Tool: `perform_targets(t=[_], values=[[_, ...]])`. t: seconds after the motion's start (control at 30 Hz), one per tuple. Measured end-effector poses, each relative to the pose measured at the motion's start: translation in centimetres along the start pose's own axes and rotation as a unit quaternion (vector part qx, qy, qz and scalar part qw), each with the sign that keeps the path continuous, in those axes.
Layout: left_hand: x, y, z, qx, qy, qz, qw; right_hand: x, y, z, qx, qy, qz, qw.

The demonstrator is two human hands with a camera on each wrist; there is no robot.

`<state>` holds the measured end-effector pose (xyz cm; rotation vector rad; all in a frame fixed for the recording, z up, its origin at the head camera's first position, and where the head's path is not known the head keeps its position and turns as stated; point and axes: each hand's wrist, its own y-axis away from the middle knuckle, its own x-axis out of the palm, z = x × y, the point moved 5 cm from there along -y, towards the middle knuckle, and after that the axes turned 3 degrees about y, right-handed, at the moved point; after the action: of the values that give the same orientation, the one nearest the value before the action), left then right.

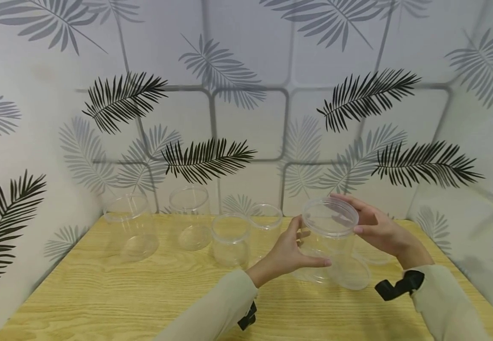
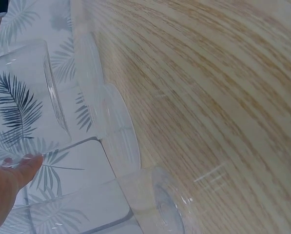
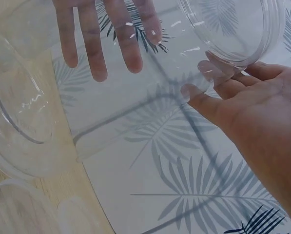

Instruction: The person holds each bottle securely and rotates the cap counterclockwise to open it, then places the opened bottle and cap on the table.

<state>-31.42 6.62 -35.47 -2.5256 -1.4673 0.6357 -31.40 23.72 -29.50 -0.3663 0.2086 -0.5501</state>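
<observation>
Both hands are at a clear round plastic jar [image 1: 329, 240], held upright above the table's right half. My left hand [image 1: 286, 253] holds its side, thumb in front and fingers behind. In the right wrist view, the left fingers [image 3: 94, 44] show beside the clear wall. My right hand [image 1: 384, 232] grips the jar's thick rim [image 1: 330, 217], thumb at the near right and fingers round the back. In the left wrist view, the jar [image 2: 26, 97] appears tipped sideways, with the left thumb [image 2: 28, 170] at its wall.
Below the held jar, several clear round discs [image 1: 350, 272] lie on the wooden table [image 1: 144, 298]. To the left stand clear jars: a tall one [image 1: 131, 232], another tall one [image 1: 190, 218], a short one [image 1: 230, 241] and a narrow one [image 1: 266, 232]. A leaf-patterned wall [image 1: 250, 123] stands behind.
</observation>
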Motion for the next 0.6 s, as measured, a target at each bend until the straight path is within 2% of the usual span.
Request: perform_targets(t=[0.13,0.27,0.37,0.47,0.6], values=[[-0.1,0.0,-0.1,-0.001,-0.006,-0.005,1.0000,0.0,0.2,0.3,0.001,0.031,-0.028,0.999],[-0.1,0.0,-0.2,-0.003,-0.009,-0.011,0.9999,0.1,0.5,1.0,0.008,0.109,-0.081,0.991],[-0.1,0.0,-0.1,-0.002,-0.007,-0.013,0.9999,0.3,0.7,1.3,0.029,0.171,-0.128,0.976],[-0.1,0.0,-0.1,-0.001,-0.004,-0.014,0.9999,0.8,0.8,1.3,0.068,0.229,-0.168,0.956],[0.0,0.0,-0.2,-0.001,-0.004,-0.016,0.9999,1.4,0.6,0.9,0.114,0.279,-0.200,0.932]])
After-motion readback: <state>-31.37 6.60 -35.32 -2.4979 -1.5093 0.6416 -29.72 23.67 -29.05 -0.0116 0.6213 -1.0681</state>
